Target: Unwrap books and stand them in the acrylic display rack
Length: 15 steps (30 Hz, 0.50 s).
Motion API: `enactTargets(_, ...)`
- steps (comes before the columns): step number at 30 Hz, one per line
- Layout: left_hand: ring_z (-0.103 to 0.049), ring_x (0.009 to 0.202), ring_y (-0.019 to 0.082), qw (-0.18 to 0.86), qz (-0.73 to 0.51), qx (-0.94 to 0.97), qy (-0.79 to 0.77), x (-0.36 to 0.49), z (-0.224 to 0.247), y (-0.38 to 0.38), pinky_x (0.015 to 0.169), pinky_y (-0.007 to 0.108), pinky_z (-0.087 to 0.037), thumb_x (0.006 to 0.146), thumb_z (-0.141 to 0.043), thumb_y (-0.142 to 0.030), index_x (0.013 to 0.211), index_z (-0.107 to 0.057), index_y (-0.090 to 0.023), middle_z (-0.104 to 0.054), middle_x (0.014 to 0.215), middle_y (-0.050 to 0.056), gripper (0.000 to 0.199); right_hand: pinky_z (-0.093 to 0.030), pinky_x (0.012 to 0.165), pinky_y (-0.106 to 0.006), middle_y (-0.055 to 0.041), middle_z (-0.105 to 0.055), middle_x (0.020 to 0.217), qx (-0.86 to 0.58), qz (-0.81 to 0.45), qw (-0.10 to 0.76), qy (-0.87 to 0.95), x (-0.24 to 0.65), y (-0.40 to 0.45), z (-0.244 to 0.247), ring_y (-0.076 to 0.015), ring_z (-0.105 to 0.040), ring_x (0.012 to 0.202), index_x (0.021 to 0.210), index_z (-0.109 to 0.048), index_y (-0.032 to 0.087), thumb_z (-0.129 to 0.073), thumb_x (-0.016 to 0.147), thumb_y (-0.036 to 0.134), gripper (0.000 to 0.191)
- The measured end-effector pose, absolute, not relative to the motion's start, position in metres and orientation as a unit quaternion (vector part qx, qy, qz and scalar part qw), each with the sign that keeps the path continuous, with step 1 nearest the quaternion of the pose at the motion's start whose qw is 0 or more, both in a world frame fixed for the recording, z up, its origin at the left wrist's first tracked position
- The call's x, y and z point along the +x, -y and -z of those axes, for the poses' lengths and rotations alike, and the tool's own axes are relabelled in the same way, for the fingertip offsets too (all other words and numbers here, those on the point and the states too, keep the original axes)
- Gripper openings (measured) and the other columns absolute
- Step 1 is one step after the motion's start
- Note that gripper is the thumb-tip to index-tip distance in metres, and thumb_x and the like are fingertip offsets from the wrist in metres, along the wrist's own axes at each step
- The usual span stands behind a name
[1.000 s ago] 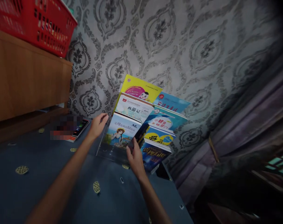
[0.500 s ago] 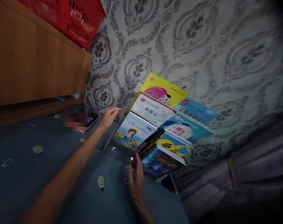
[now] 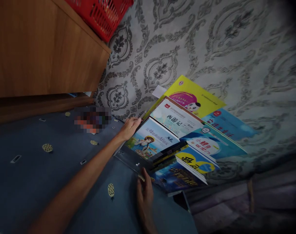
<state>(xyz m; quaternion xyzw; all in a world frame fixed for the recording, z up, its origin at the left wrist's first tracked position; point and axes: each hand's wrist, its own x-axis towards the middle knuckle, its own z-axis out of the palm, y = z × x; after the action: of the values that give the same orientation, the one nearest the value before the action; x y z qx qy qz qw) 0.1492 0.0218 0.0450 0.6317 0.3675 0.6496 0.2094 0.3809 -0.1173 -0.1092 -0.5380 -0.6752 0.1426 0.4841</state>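
The transparent book rack (image 3: 128, 160) stands on the desk (image 3: 96, 208), in front of the patterned wall (image 3: 162, 68), with its books leaning back in two stepped columns. The left column carries the yellow book (image 3: 207, 99) at the rear, the white book (image 3: 175, 120) in the middle and the girl-cover book (image 3: 154, 136) at the front. The right column carries the light-blue book (image 3: 232, 125), the teal book (image 3: 211, 143), the blue-and-yellow book (image 3: 194, 161) and the dark-blue book (image 3: 178, 179). The left hand (image 3: 129, 129) is at the left side edge of the rack, fingers close together and seemingly against it; whether they pinch the edge cannot be told. The right hand (image 3: 145, 199) is low at the front, thumb and fingers spread apart and holding nothing visible; contact with the front lip cannot be confirmed. The present step is judged to be steadying or aligning the loaded rack. Any further adjustment calls for light, even pressure at the side and front lip, with the base flat and the leaning books undisturbed. The protruding rear books appear the most liable to shift. A pixelated item (image 3: 93, 120) lies on the desk beyond the left forearm, below the wooden cabinet (image 3: 40, 48) and the red basket (image 3: 106, 19).
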Motion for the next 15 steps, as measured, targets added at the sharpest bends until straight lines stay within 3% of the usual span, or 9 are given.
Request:
enactTargets(8, -0.059, 0.125, 0.027, 0.209, -0.633, 0.648, -0.368, 0.145, -0.048, -0.016, 0.115, 0.042, -0.038, 0.103, -0.033, -0.050, 0.100, -0.077, -0.016, -0.071, 0.122, 0.013, 0.056, -0.047, 0.110, -0.050, -0.0159, -0.058, 0.147, -0.546, -0.152, 0.483, 0.667, 0.380, 0.118, 0.107, -0.0295, -0.056, 0.135, 0.140, -0.057, 0.020, -0.052, 0.097, 0.050, 0.053)
enactTargets(15, -0.065, 0.118, 0.026, 0.263, -0.647, 0.620, -0.357, 0.137, -0.054, -0.012, 0.111, 0.039, -0.044, 0.104, -0.031, -0.051, 0.103, -0.077, -0.012, -0.075, 0.116, 0.013, 0.060, -0.046, 0.110, -0.052, -0.0168, -0.059, 0.145, -0.545, -0.146, 0.485, 0.668, 0.376, 0.121, 0.101, -0.0300, -0.057, 0.133, 0.139, -0.058, 0.018, -0.052, 0.097, 0.049, 0.053)
